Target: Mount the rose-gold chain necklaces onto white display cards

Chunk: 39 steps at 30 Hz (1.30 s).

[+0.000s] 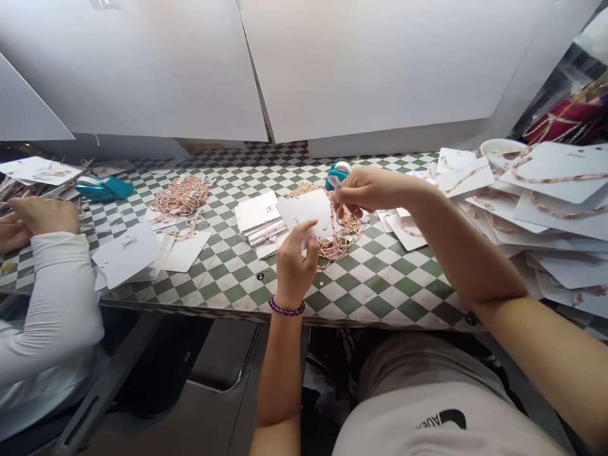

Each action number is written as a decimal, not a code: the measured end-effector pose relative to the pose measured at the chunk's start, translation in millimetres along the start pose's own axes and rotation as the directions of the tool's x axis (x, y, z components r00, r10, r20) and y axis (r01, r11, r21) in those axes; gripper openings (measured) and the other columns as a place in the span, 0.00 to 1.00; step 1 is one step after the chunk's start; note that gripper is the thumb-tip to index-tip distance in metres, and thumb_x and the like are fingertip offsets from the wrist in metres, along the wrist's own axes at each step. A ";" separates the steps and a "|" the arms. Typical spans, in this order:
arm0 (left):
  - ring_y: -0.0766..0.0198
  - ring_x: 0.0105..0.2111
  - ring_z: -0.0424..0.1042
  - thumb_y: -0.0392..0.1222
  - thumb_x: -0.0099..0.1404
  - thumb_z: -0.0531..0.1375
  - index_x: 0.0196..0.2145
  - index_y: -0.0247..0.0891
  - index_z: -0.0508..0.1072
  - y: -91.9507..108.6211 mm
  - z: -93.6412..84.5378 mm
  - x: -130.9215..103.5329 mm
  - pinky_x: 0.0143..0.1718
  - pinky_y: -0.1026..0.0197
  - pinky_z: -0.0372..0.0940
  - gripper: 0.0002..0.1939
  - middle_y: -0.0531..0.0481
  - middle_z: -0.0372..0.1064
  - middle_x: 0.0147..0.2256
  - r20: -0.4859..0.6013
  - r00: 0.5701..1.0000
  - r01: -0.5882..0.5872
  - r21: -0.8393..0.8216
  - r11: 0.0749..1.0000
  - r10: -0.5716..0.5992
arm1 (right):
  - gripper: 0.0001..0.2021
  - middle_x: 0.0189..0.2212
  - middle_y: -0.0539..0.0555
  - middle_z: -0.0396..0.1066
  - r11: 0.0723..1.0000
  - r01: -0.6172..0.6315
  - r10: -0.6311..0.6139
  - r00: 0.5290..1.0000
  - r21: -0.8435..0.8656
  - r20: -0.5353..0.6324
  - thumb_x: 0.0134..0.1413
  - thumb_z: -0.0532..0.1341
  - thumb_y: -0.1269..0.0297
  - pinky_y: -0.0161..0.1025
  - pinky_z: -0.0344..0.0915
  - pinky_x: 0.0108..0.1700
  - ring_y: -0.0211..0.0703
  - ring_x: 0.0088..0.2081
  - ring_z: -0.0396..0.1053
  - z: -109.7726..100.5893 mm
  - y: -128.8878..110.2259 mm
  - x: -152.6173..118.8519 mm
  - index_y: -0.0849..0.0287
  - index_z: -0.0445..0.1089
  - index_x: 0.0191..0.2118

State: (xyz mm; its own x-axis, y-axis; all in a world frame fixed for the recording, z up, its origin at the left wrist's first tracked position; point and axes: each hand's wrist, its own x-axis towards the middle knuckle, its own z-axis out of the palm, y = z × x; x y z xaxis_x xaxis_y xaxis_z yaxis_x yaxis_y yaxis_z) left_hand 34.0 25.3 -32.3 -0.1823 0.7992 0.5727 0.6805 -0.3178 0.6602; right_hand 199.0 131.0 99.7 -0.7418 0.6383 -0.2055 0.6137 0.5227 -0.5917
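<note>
My left hand [297, 261], with a purple bead bracelet at its wrist, grips the lower edge of a blank white card [308, 210] tilted above the table. Beside the card's right edge, my right hand [363, 190] is closed in a pinch. A small translucent piece [334, 182] sticks out at its fingertips; I cannot make out whether it is tape. Beneath and behind both hands lies a heap of pink and gold beaded necklaces [335, 249]. A teal tape dispenser [338, 172] stands just behind my right fingers. A stack of white cards [259, 218] lies left of the held card.
Carded necklaces [563, 212] pile up high at the right, near a white bowl [502, 149]. Leftward are another necklace heap [181, 195], loose cards [128, 253] and a second teal dispenser [104, 188]. A co-worker's hand [45, 215] is at far left. White panels [380, 69] stand behind.
</note>
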 end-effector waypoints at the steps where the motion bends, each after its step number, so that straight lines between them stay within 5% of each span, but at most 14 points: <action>1: 0.62 0.33 0.75 0.49 0.72 0.50 0.54 0.36 0.69 0.1 0.9 -0.5 0.35 0.59 0.72 0.20 0.42 0.76 0.43 -0.005 1.000 0.016 -0.018 1.000 -0.016 | 0.21 0.20 0.53 0.66 1.000 0.017 -0.016 0.999 0.025 -0.032 0.67 0.51 0.59 0.34 0.53 0.25 0.31 0.21 0.58 -5.7 0.8 -5.0 0.65 0.73 0.27; 4: 0.55 0.46 0.76 0.51 0.70 0.56 0.67 0.37 0.48 -1.7 5.2 -3.0 0.43 0.56 0.74 0.35 0.33 0.66 0.57 -0.031 0.996 0.073 -0.153 0.986 -0.079 | 0.21 0.24 0.54 0.69 0.991 0.083 -0.073 0.993 0.109 -0.092 0.66 0.53 0.55 0.34 0.55 0.26 0.32 0.22 0.60 -16.6 5.0 -17.4 0.64 0.75 0.30; 7: 0.54 0.50 0.75 0.50 0.68 0.59 0.69 0.40 0.33 -5.2 8.4 -4.5 0.46 0.55 0.75 0.45 0.31 0.62 0.60 -0.067 0.990 0.103 -0.281 0.954 -0.127 | 0.21 0.27 0.56 0.72 0.984 0.100 -0.081 0.988 0.149 -0.129 0.65 0.54 0.52 0.34 0.60 0.29 0.34 0.27 0.65 -20.7 7.4 -25.7 0.63 0.75 0.31; 10: 0.54 0.48 0.77 0.51 0.66 0.60 0.67 0.39 0.44 -6.7 7.6 -3.3 0.42 0.55 0.76 0.40 0.33 0.66 0.57 -0.119 0.984 0.098 -0.258 0.961 -0.132 | 0.19 0.28 0.57 0.72 0.985 0.112 -0.079 0.969 0.132 -0.234 0.62 0.57 0.54 0.34 0.62 0.31 0.36 0.31 0.68 -23.0 6.7 -31.6 0.63 0.72 0.28; 13: 0.54 0.43 0.78 0.51 0.65 0.60 0.57 0.38 0.62 -4.3 3.9 -1.2 0.37 0.57 0.75 0.26 0.39 0.75 0.46 -0.124 0.986 0.092 -0.133 0.987 -0.108 | 0.18 0.27 0.56 0.72 0.930 0.274 -0.193 0.932 0.245 -0.307 0.60 0.59 0.54 0.33 0.63 0.31 0.36 0.31 0.68 -24.0 9.4 -33.0 0.64 0.70 0.26; 17: 0.60 0.33 0.77 0.49 0.66 0.59 0.42 0.38 0.72 -1.4 0.2 -0.7 0.35 0.61 0.72 0.13 0.48 0.76 0.33 -0.103 0.993 0.049 -0.080 0.996 -0.058 | 0.15 0.26 0.54 0.72 0.646 0.490 -0.391 0.871 0.585 -0.298 0.54 0.63 0.56 0.32 0.68 0.29 0.35 0.27 0.71 -19.0 18.3 -23.6 0.65 0.69 0.26; 23: 0.68 0.26 0.68 0.53 0.67 0.57 0.35 0.37 0.72 -1.8 -0.6 0.1 0.26 0.68 0.63 0.15 0.52 0.69 0.27 0.020 0.982 0.185 -0.357 0.916 -0.190 | 0.14 0.19 0.51 0.69 0.286 0.498 -0.594 0.763 0.819 -0.256 0.53 0.61 0.60 0.30 0.64 0.19 0.33 0.18 0.66 -4.1 15.4 -7.2 0.61 0.59 0.25; 27: 0.67 0.29 0.66 0.58 0.66 0.58 0.36 0.37 0.72 6.0 1.0 0.4 0.29 0.67 0.63 0.19 0.51 0.69 0.30 0.152 0.954 0.298 -0.434 0.850 -0.257 | 0.11 0.13 0.45 0.63 0.330 0.418 -0.602 0.784 0.846 -0.153 0.62 0.56 0.61 0.26 0.48 0.12 0.28 0.11 0.53 4.9 8.3 -3.4 0.61 0.59 0.31; 31: 0.69 0.28 0.63 0.58 0.66 0.58 0.35 0.38 0.70 8.1 6.5 -1.9 0.28 0.69 0.62 0.19 0.53 0.65 0.30 0.225 0.912 0.408 -0.554 0.725 -0.342 | 0.12 0.13 0.43 0.61 0.367 0.396 -0.584 0.802 0.842 -0.123 0.65 0.56 0.57 0.25 0.48 0.13 0.27 0.12 0.51 7.5 6.4 0.1 0.61 0.61 0.36; 39: 0.68 0.32 0.67 0.52 0.67 0.57 0.41 0.38 0.71 -1.3 9.2 -3.2 0.33 0.69 0.65 0.15 0.50 0.69 0.35 0.204 0.902 0.428 -0.531 0.731 -0.381 | 0.11 0.18 0.41 0.54 0.153 0.334 -0.594 0.783 0.930 -0.183 0.71 0.43 0.63 0.24 0.49 0.16 0.25 0.14 0.50 -5.8 3.6 -10.2 0.59 0.56 0.38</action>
State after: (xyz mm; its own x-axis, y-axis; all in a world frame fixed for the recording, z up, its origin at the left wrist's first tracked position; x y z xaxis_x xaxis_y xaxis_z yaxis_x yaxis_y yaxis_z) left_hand 40.3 27.8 -39.5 -0.2788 0.9458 0.1663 0.0422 -0.1609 0.9861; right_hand 210.4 129.7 104.2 -0.8960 0.2934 0.3333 -0.4050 -0.2322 -0.8843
